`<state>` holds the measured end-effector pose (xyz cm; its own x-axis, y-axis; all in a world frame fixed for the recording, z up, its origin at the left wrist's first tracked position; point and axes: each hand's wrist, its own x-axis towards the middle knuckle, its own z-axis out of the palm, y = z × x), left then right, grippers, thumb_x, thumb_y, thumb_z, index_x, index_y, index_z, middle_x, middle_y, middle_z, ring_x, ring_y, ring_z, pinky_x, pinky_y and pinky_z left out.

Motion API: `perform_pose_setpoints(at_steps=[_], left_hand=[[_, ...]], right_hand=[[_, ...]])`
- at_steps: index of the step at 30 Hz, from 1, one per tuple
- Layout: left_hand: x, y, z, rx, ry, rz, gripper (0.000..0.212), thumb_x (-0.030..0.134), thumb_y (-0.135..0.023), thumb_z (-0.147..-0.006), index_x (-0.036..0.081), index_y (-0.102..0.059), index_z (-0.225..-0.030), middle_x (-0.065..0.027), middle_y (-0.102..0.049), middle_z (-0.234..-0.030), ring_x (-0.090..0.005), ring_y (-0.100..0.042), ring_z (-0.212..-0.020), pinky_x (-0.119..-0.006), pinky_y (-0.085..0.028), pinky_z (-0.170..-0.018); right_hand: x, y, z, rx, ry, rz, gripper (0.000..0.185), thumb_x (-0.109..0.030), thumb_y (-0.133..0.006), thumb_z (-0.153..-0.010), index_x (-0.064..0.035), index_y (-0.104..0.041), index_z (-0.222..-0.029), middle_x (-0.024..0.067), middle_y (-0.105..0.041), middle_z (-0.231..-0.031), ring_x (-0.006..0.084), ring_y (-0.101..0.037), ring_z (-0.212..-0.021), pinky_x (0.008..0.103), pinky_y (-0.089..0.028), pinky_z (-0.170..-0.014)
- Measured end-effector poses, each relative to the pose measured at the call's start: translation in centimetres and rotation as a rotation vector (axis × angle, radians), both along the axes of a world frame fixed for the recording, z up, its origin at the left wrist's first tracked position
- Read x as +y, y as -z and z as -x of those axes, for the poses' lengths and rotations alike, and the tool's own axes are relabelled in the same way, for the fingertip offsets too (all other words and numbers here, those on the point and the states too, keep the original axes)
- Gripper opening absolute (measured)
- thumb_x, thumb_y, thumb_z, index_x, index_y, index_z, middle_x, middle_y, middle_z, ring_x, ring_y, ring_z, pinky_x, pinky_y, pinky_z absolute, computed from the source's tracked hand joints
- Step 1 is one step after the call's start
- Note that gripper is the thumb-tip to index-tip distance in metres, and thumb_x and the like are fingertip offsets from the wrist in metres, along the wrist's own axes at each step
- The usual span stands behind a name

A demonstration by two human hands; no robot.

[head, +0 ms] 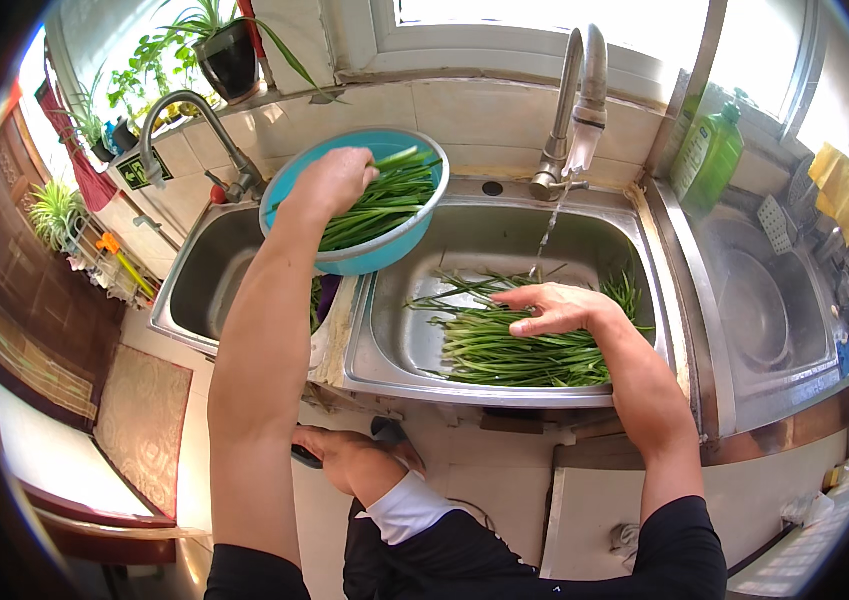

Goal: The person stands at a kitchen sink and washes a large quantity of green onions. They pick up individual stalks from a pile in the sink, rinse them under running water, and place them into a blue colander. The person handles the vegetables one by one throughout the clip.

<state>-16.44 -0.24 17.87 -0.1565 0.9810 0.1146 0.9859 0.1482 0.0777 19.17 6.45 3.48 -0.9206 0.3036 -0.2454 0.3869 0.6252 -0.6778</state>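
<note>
My left hand (334, 180) is over a light-blue plastic basin (402, 251), its fingers curled around some garlic chives (398, 161). More long green chives lie in the basin, which rests across the rear of the divider between two sinks. My right hand (556, 309) hovers over a broad layer of garlic chives (518, 352) in the right steel sink (402, 337). Its thumb and fingers are apart, and nothing is held in it. A thin stream of water (550, 232) runs from the right faucet (556, 150) onto the chives, just behind that hand.
Beside the basin, a second faucet (203, 109) arches over the left sink (196, 289). A green detergent bottle (709, 157) stands at the right near a yellow cloth (844, 195). A potted spider plant (229, 60) sits on the window ledge. Below the sinks is a tiled floor (484, 480).
</note>
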Motion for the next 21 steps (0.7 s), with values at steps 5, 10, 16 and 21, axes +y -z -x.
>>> perform_pose_setpoints(at_steps=[5, 10, 16, 21], left_hand=[[-1.0, 2.5, 0.7, -0.055, 0.083, -0.195, 0.042, 0.025, -0.056, -0.099, 0.002, -0.056, -0.134, -0.0188, -0.058, -0.133, -0.0357, -0.053, -0.125, -0.043, -0.043, -0.106], [-2.3, 2.7, -4.0, -0.121, 0.251, -0.543, 0.034, 0.018, -0.055, -0.098, 0.003, -0.059, -0.129, -0.0178, -0.061, -0.127, -0.0369, -0.057, -0.117, -0.042, -0.046, -0.101], [-4.0, 2.5, -10.1, -0.249, 0.463, -0.682, 0.026, 0.013, -0.059, -0.095, 0.003, -0.065, -0.119, -0.0146, -0.064, -0.119, -0.0339, -0.061, -0.109, -0.041, -0.050, -0.092], [-3.7, 3.6, -13.7, -0.434, 0.492, -0.583, 0.023, 0.014, -0.060, -0.094, 0.002, -0.068, -0.112, -0.0179, -0.069, -0.107, -0.0350, -0.067, -0.096, -0.040, -0.053, -0.082]], right_hand=[[0.0, 0.1, 0.5, 0.265, -0.007, -0.102, 0.091, -0.067, -0.059, -0.086, -0.0105, -0.036, -0.154, 0.0205, -0.036, -0.156, 0.0356, -0.045, -0.138, 0.0452, -0.038, -0.113], [-0.5, 1.5, 1.2, 0.217, 0.432, -0.654, 0.030, -0.034, -0.068, -0.085, -0.0047, -0.072, -0.079, 0.0156, -0.070, -0.074, 0.0366, -0.069, -0.072, 0.0453, -0.055, -0.066], [-1.3, 1.1, 3.2, 0.571, 0.957, -1.018, 0.025, -0.022, -0.063, -0.088, -0.0074, -0.061, -0.069, 0.0125, -0.064, -0.066, 0.0332, -0.064, -0.059, 0.0428, -0.050, -0.052], [-1.0, 3.6, 3.9, 0.333, 0.418, -0.741, 0.019, -0.025, -0.068, -0.087, -0.0085, -0.068, -0.077, 0.0132, -0.067, -0.074, 0.0335, -0.068, -0.071, 0.0456, -0.054, -0.065]])
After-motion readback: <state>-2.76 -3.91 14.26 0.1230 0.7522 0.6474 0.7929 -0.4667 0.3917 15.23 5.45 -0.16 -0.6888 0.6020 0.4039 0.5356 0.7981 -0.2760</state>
